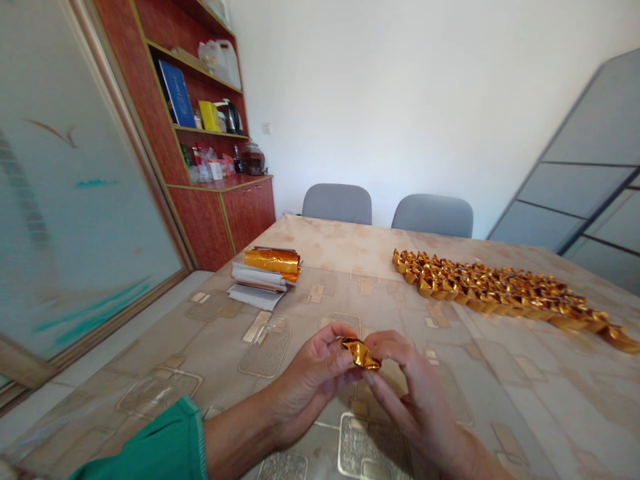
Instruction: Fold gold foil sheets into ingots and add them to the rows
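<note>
Between my two hands, above the near part of the table, is a small folded gold foil paper ingot (pixel 362 355). My left hand (pixel 320 373) pinches its left end between thumb and fingers. On the other side, my right hand (pixel 407 380) grips the right end, with the thumb below and the index finger above. To the right lie rows of finished-looking gold paper ingots (pixel 480 287), packed close together. A stack of gold and white foil paper sheets (pixel 273 260), curled over, rests at the left of the table.
A patterned cover lies over the table (pixel 310 413). Two grey chairs (pixel 337 203) stand at its far side against the white wall. A red-brown shelf cabinet (pixel 215 207) with bottles and a kettle is at the back left, beside a frosted sliding door (pixel 75 167).
</note>
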Demonstrator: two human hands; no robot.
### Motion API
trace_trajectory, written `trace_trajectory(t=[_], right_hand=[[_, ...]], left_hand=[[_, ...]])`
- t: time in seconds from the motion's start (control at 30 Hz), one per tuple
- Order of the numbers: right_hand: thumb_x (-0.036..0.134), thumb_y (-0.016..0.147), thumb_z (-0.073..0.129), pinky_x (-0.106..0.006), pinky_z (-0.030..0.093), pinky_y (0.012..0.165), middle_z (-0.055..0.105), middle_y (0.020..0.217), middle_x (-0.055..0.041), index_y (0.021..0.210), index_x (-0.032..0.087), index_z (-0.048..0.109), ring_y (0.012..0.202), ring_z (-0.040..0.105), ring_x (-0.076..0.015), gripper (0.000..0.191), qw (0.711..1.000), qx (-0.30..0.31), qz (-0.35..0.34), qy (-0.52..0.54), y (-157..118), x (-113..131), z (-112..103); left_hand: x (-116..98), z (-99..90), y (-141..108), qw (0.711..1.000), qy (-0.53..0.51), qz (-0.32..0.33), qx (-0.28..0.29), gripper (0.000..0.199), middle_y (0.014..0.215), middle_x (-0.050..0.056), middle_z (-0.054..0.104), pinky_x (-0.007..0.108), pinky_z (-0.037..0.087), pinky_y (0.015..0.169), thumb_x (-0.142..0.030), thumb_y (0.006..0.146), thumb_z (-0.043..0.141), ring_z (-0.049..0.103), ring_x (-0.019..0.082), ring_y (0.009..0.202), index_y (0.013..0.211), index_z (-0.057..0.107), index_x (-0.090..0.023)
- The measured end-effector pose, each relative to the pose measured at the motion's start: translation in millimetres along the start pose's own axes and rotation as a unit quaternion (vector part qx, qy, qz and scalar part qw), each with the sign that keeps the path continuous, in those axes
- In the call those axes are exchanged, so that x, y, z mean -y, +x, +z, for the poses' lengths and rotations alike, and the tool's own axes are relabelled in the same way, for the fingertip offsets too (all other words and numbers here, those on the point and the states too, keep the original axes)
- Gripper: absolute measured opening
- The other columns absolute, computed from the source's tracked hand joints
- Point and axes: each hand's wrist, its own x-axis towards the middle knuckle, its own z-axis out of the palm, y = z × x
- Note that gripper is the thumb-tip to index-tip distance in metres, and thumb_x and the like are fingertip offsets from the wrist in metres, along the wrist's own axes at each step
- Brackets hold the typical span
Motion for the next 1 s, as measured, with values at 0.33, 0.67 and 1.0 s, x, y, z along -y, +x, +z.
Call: trace_trajectory(t=[0.33, 0.67, 1.0], right_hand=[[0.011, 0.093, 0.052, -0.029, 0.052, 0.079, 0.059, 0.1, -0.0024, 0.11, 0.029, 0.045, 0.089, 0.061, -0.0171, 0.025, 0.997, 0.047, 0.01, -0.065, 2, 9, -3], [0.013, 0.093, 0.054, -0.03, 0.053, 0.078, 0.059, 0.1, -0.0032, 0.107, 0.026, 0.051, 0.089, 0.061, -0.0178, 0.019, 0.991, 0.082, 0.025, -0.1, 6, 12, -9], [0.017, 0.095, 0.055, -0.031, 0.055, 0.079, 0.061, 0.101, -0.0048, 0.106, 0.025, 0.054, 0.091, 0.062, -0.0184, 0.015, 0.987, 0.096, 0.0, -0.129, 8, 13, -13]], left_hand=[[2, -7.2, 1, 0.998, -0.053, -0.045, -0.002, 0.041, 0.086, 0.001, 0.067, 0.022, 0.049, 0.071, -0.019, 0.066, 0.09, 0.065, 0.012, 0.077, 0.092, 0.058, -0.017], [6, -11.3, 4, 0.997, -0.06, -0.046, -0.019, 0.038, 0.082, -0.001, 0.065, 0.022, 0.05, 0.073, -0.016, 0.068, 0.088, 0.064, 0.011, 0.075, 0.092, 0.059, -0.016], [6, -14.7, 3, 0.997, -0.053, -0.054, -0.011, 0.036, 0.086, 0.002, 0.067, 0.026, 0.052, 0.076, -0.02, 0.071, 0.087, 0.066, 0.013, 0.08, 0.095, 0.06, -0.016]])
